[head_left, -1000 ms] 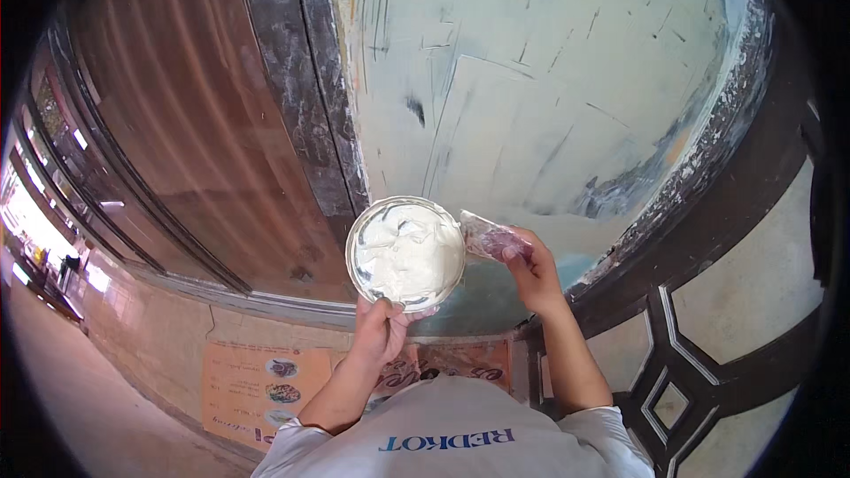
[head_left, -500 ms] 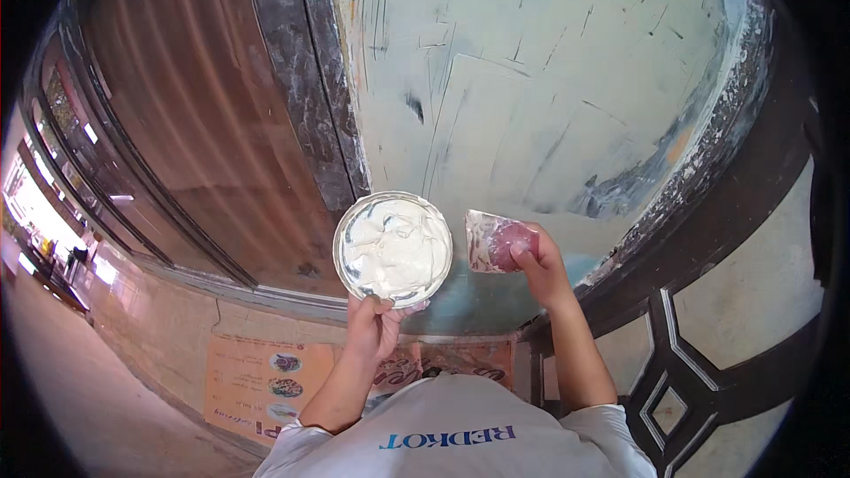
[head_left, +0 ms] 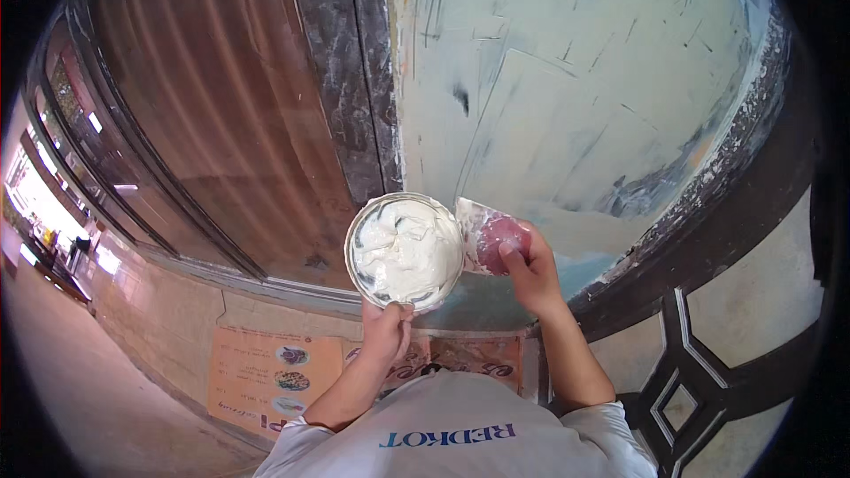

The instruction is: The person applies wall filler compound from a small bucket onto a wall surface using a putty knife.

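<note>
Left hand [head_left: 387, 329] grips round pan [head_left: 405, 251] of white filler level at frame centre, keeping it within reach of putty knife [head_left: 485, 232] clasped by right hand [head_left: 529, 271], below skimmed wall [head_left: 567, 80].

free: plastered wall [head_left: 567, 106] open above both hands | blocked: round pan of white plaster [head_left: 405, 250] just left of putty knife [head_left: 482, 230] — dark post [head_left: 345, 71] further left

You wear a light grey short-sleeved T-shirt [head_left: 460, 429] with dark blue lettering printed across the chest, reading mirrored from this view. Sleeves end above the elbows, so both forearms are bare. Your left hand [head_left: 387, 329] and right hand [head_left: 529, 267] have no gloves, watch or rings visible.
</note>
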Available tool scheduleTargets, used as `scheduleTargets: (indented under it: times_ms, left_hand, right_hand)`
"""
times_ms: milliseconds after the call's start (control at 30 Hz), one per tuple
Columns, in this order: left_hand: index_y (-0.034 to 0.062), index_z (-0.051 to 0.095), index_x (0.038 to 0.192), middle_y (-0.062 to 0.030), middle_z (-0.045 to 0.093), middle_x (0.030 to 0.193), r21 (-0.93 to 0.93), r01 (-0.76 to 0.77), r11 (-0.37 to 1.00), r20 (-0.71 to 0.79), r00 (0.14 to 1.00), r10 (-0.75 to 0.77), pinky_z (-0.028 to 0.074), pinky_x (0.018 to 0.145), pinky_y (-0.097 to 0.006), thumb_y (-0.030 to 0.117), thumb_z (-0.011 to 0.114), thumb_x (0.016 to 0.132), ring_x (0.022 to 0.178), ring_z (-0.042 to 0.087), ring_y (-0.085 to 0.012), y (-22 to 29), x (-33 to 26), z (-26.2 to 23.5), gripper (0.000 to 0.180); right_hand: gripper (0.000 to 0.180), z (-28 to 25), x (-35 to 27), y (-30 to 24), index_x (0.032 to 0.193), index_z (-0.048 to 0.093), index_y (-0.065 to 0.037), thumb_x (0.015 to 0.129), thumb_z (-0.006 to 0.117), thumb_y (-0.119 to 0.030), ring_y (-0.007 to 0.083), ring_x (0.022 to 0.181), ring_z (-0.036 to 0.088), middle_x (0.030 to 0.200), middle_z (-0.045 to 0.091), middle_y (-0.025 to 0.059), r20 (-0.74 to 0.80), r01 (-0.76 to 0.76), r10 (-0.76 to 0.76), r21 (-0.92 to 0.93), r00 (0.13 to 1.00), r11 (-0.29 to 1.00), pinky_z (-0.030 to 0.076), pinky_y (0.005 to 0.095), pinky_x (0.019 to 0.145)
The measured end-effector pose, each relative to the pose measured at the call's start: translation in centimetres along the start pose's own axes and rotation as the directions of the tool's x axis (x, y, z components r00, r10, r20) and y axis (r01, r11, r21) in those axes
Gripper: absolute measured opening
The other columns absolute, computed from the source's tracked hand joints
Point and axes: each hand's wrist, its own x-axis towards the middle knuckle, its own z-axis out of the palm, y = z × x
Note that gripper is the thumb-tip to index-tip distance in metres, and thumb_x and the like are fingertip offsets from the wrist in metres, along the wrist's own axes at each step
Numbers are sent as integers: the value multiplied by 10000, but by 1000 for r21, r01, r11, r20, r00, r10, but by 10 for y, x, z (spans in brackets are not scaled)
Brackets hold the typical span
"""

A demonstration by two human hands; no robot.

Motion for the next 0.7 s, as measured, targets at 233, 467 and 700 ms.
scheduleTargets:
  times_ms: [233, 467, 700]
  left_hand:
    - [25, 267, 1391, -187, 445, 1335, -113, -29, 993, 58, 998, 36, 569, 817, -473, -62, 457, 714, 1122, 561, -350, 15, 4, -12, 709]
    - [42, 239, 1427, -209, 407, 1393, -265, 53, 963, 196, 981, 0, 542, 877, -543, -43, 464, 737, 1218, 497, -401, 36, 19, -32, 731]
    - [-37, 326, 1377, -227, 489, 1325, -201, -39, 979, 68, 996, 54, 551, 863, -489, 22, 473, 732, 1139, 563, -387, 48, 16, -44, 664]
  right_hand:
    - [267, 37, -10, 15, 1188, 563, -29, 938, 522, -113, 185, 799, 640, 929, 675, 131, -22, 59, -65, -219, 998, 974, 495, 306, 747]
    - [248, 41, -16, 23, 1156, 588, -14, 922, 528, -70, 187, 823, 627, 919, 660, 142, 2, 87, -95, -415, 995, 906, 494, 297, 739]
    - [309, 13, 13, -35, 1152, 600, -40, 849, 547, -17, 293, 833, 645, 964, 656, 154, 10, 276, -329, -569, 944, 775, 508, 366, 763]
